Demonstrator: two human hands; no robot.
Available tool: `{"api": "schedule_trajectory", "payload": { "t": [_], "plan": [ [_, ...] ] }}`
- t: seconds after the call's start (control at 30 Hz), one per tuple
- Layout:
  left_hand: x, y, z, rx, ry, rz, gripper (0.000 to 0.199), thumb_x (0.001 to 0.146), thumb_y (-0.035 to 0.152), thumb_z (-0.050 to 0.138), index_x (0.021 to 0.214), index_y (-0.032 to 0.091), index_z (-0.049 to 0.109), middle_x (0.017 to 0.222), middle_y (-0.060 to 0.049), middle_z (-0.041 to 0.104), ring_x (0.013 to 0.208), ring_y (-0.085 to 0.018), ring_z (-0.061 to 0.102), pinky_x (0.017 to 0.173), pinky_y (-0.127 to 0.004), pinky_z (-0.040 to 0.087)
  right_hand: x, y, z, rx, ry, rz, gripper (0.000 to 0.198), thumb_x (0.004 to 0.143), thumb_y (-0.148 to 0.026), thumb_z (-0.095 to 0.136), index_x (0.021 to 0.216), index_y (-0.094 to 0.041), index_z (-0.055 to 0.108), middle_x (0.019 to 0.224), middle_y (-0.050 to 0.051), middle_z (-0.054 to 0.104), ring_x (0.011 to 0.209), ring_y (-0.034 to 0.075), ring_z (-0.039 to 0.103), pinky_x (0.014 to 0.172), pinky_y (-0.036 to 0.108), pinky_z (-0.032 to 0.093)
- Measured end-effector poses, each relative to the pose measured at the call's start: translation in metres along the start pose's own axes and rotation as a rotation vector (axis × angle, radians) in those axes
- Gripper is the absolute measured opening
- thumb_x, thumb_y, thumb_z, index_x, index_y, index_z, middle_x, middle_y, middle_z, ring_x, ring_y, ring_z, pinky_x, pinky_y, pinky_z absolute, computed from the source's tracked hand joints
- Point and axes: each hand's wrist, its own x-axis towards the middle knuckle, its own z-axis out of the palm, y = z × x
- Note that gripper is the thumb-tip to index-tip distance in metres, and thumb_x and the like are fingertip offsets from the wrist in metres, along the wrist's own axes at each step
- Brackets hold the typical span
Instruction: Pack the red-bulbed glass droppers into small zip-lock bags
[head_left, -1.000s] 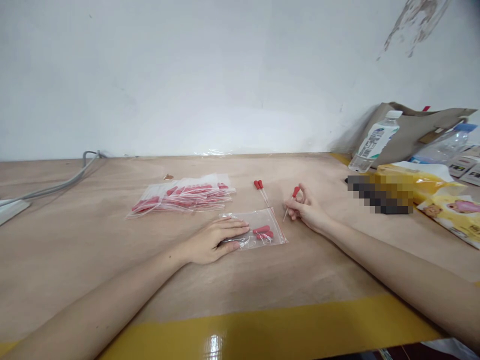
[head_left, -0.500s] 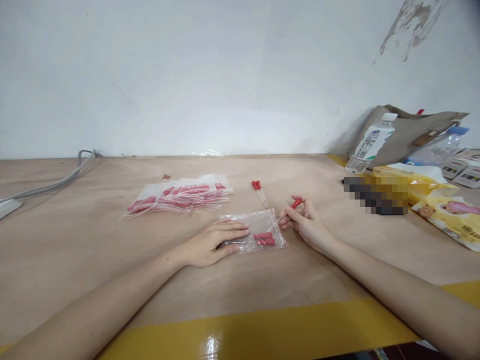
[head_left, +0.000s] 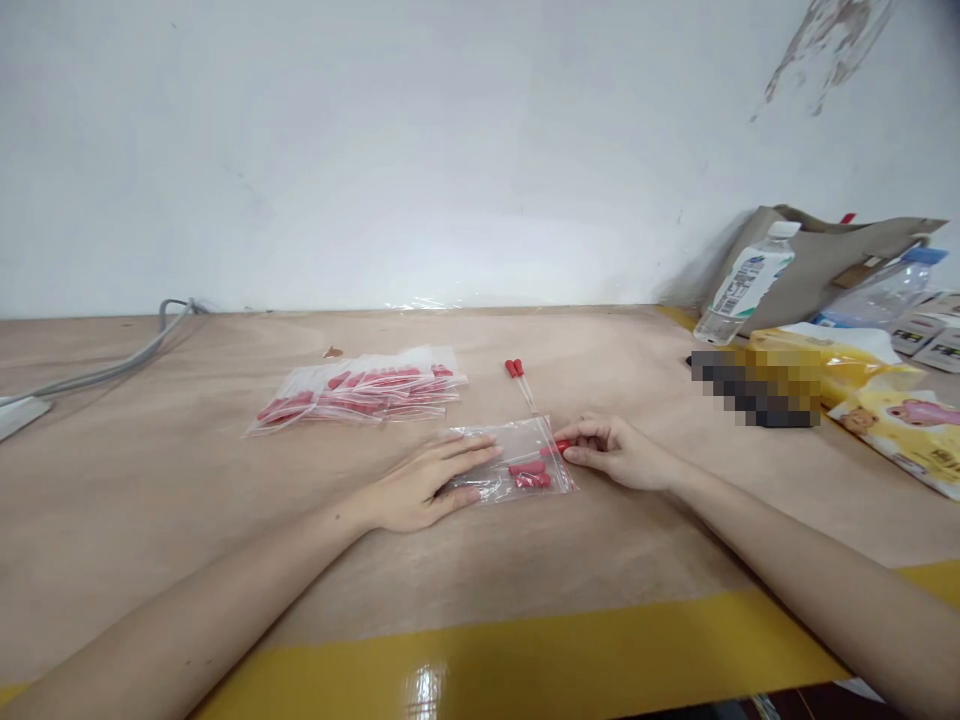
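My left hand (head_left: 431,483) lies flat with fingers stretched over the left part of a clear zip bag (head_left: 517,437) on the table. Inside the bag are droppers with red bulbs (head_left: 529,473). At the bag's right-hand mouth, my right hand (head_left: 611,452) pinches the red bulb of another dropper (head_left: 561,447); its thin tube reaches into the bag. Just behind the bag lie two loose droppers (head_left: 514,368), bulbs pointing away, their clear tubes running toward the bag's far edge.
Filled zip bags (head_left: 360,390) with red bulbs are piled behind my left hand. A grey cable (head_left: 112,372) lies at far left. On the right are a water bottle (head_left: 748,285), a grey-brown bag (head_left: 829,255), a yellow packet (head_left: 862,375) and a dark blurred object (head_left: 784,416).
My right hand has moved down and slightly toward the bag, pushing the dropper's tube in, so its bulb is now at the bag's mouth. My left hand stays on the bag.
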Motion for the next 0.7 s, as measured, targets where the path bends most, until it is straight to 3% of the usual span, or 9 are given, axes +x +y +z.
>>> {"api": "schedule_trajectory", "payload": {
  "t": [0.1, 0.27, 0.4, 0.47, 0.6, 0.7],
  "plan": [
    [0.000, -0.001, 0.000, 0.010, 0.005, 0.003, 0.048, 0.093, 0.036, 0.039, 0.139, 0.029, 0.026, 0.143, -0.002, 0.030, 0.130, -0.020, 0.030, 0.108, -0.040, 0.023, 0.004, -0.003, 0.010, 0.008, 0.008, -0.037, 0.019, 0.070, -0.031, 0.062, 0.080, -0.016, 0.067, 0.071, 0.000, 0.056, 0.062, 0.009, 0.049, 0.059, 0.023, 0.040],
    [0.001, -0.001, 0.001, -0.004, 0.007, 0.003, 0.048, 0.093, 0.036, 0.039, 0.138, 0.029, 0.027, 0.143, -0.002, 0.031, 0.130, -0.021, 0.030, 0.108, -0.041, 0.023, 0.008, -0.007, 0.025, 0.213, 0.101, 0.104, 0.027, 0.063, -0.033, 0.067, 0.081, -0.015, 0.060, 0.067, 0.000, 0.061, 0.057, 0.009, 0.052, 0.055, 0.022, 0.040],
    [0.002, -0.001, 0.001, -0.004, 0.000, 0.014, 0.045, 0.093, 0.035, 0.040, 0.137, 0.029, 0.031, 0.143, -0.002, 0.032, 0.130, -0.021, 0.031, 0.108, -0.041, 0.023, 0.009, -0.008, 0.016, 0.276, 0.024, 0.150, 0.030, 0.061, -0.036, 0.069, 0.079, -0.015, 0.057, 0.070, 0.001, 0.064, 0.062, 0.010, 0.056, 0.058, 0.022, 0.041],
    [0.002, -0.002, 0.000, -0.004, -0.002, 0.023, 0.044, 0.093, 0.035, 0.040, 0.135, 0.029, 0.033, 0.143, -0.002, 0.031, 0.130, -0.021, 0.031, 0.108, -0.042, 0.023, 0.015, -0.005, 0.006, 0.275, 0.020, 0.195, 0.031, 0.060, -0.036, 0.070, 0.078, -0.015, 0.056, 0.061, -0.002, 0.060, 0.054, 0.008, 0.052, 0.052, 0.020, 0.038],
    [0.002, -0.002, 0.000, -0.004, -0.009, 0.030, 0.043, 0.093, 0.034, 0.040, 0.135, 0.028, 0.035, 0.143, -0.003, 0.031, 0.130, -0.020, 0.031, 0.108, -0.040, 0.022, 0.045, 0.001, -0.009, 0.149, 0.185, 0.280, 0.028, 0.062, -0.036, 0.068, 0.074, -0.016, 0.053, 0.047, -0.007, 0.046, 0.041, 0.005, 0.037, 0.041, 0.018, 0.027],
    [0.001, -0.002, 0.000, -0.004, -0.009, 0.027, 0.043, 0.093, 0.034, 0.040, 0.135, 0.028, 0.034, 0.142, -0.003, 0.032, 0.130, -0.021, 0.032, 0.108, -0.041, 0.023, 0.077, -0.003, -0.008, -0.086, 0.354, 0.302, 0.026, 0.059, -0.030, 0.069, 0.074, -0.015, 0.054, 0.059, -0.002, 0.054, 0.050, 0.007, 0.044, 0.045, 0.019, 0.031]
  ]
}}
